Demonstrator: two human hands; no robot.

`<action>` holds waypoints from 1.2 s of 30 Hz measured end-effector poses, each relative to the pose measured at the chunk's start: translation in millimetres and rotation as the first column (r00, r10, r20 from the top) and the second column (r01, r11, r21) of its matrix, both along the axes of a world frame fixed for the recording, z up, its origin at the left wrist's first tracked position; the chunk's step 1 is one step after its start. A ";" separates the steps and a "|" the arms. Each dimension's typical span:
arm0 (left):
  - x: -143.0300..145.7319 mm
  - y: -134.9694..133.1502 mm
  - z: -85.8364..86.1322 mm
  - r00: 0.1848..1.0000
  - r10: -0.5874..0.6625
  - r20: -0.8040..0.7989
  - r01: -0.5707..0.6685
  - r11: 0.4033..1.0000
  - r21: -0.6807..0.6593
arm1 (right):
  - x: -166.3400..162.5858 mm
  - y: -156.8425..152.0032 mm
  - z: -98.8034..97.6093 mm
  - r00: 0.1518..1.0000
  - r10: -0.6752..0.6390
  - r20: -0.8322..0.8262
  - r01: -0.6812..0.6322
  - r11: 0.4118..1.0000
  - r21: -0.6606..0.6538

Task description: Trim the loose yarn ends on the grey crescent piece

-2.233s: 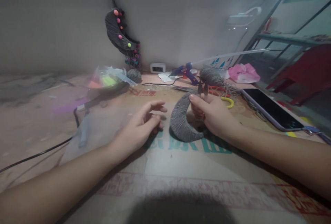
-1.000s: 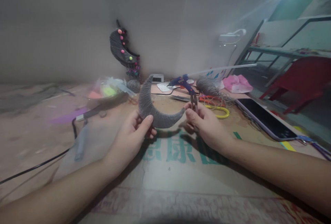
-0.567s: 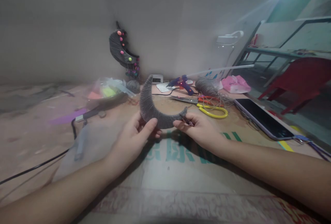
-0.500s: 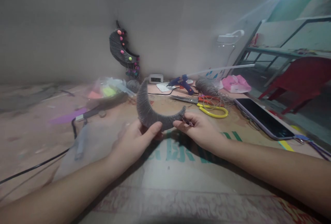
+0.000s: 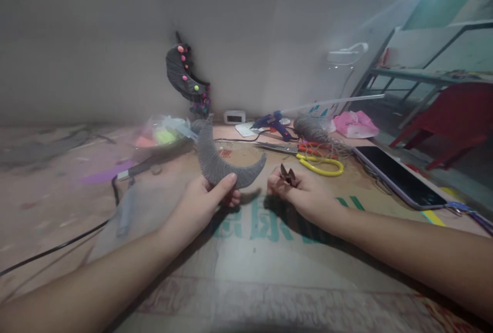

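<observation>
A crescent moon wrapped in grey yarn [image 5: 219, 161] is gripped at its lower left curve by my left hand [image 5: 208, 197], thumb in front and fingers behind. Its right tip points up, free of any hand. To the right, my right hand [image 5: 300, 192] is closed around a small dark brown two-pointed piece [image 5: 288, 175]; its two tips stick up from the fist, and the rest is hidden. Beyond this hand lie scissors with yellow handles [image 5: 323, 168], a second pair with red handles, and a grey yarn ball [image 5: 310, 130] with loose strands.
Cardboard with green print [image 5: 250, 261] covers the table. A phone [image 5: 400, 176] lies at right, near a pink bag [image 5: 356, 124]. Behind are a blue glue gun [image 5: 271, 121], a small digital clock [image 5: 234, 117] and a decorated crescent [image 5: 181, 71] on the wall. A bowl [image 5: 162, 140] stands left.
My right hand has let go of the crescent and drawn apart from it, turning so the brown piece points up. The crescent has shifted slightly left and down in my left hand.
</observation>
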State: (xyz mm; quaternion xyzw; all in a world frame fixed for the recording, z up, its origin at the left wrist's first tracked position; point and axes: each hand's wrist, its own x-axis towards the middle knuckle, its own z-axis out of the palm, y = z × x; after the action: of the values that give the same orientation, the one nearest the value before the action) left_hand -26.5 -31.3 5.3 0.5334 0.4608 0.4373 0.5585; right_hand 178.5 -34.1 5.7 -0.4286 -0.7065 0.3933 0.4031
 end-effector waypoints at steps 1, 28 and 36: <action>-0.2 0.1 -0.1 1.000 0.000 0.012 0.000 1.000 0.002 | 2.1 1.6 -0.3 1.000 -0.021 -0.003 0.021 1.000 0.016; -5.2 16.6 -17.0 0.963 0.161 0.216 -0.190 0.974 0.122 | 36.9 -15.7 39.5 0.817 0.574 0.064 -0.512 0.772 -0.377; -7.4 4.2 -2.8 0.983 0.079 -0.166 -0.043 0.976 0.211 | 16.8 4.4 25.8 0.988 0.082 -0.134 -0.110 0.970 -0.217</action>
State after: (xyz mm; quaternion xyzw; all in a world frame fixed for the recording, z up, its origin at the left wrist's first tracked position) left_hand -33.9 -27.1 2.5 0.6103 0.4758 0.4517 0.4440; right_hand 195.3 -29.7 31.5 -0.4113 -0.6514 0.5149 0.3759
